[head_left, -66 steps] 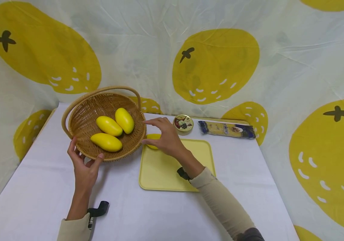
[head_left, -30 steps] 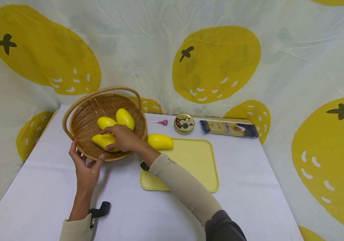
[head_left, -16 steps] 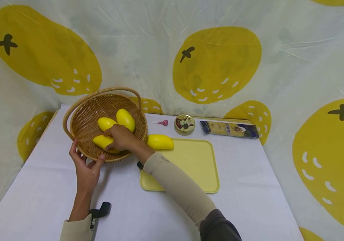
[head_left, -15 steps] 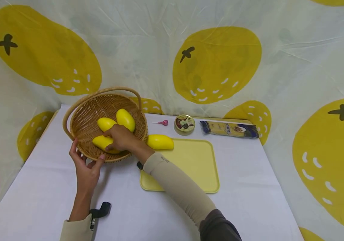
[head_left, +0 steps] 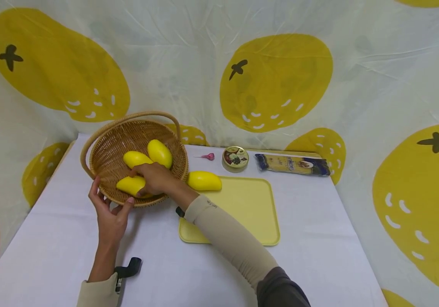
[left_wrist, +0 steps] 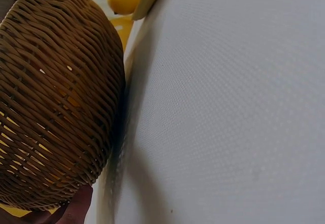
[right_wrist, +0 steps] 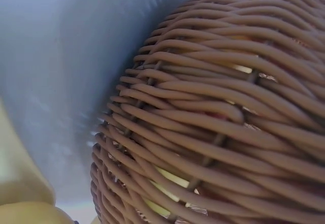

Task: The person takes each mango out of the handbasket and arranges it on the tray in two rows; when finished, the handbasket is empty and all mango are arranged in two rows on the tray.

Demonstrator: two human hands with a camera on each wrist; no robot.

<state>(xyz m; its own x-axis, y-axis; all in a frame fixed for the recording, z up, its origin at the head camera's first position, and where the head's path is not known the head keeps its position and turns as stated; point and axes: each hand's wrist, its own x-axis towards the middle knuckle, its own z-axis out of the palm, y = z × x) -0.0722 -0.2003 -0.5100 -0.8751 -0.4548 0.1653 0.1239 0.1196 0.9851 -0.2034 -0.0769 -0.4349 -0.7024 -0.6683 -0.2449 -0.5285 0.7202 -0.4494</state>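
Observation:
A wicker basket [head_left: 106,155] with a tall handle leans toward the front, with three yellow mangoes in it. My left hand [head_left: 109,217] holds its near-left rim, thumb and fingers on the wicker. My right hand [head_left: 158,177] reaches over the right rim, thumb and fingers curled round the nearest mango [head_left: 129,184]. Behind it lie a second mango [head_left: 134,158] and a third mango [head_left: 160,153]. One more mango [head_left: 204,181] lies on the far-left corner of the yellow tray [head_left: 242,209]. In the right wrist view the basket's woven side [right_wrist: 203,82] hides the right hand.
Along the back edge are a small pink item [head_left: 208,156] with a thin pale stem, a round tin [head_left: 235,157] and a blue-and-yellow packet [head_left: 292,165]. The white tablecloth [head_left: 311,238] ends at a fruit-printed curtain [head_left: 181,51].
My right hand has gone from the basket's right side into the basket and onto the nearest mango, which shifts slightly. The tray mango and pink item are uncovered. My left hand stays.

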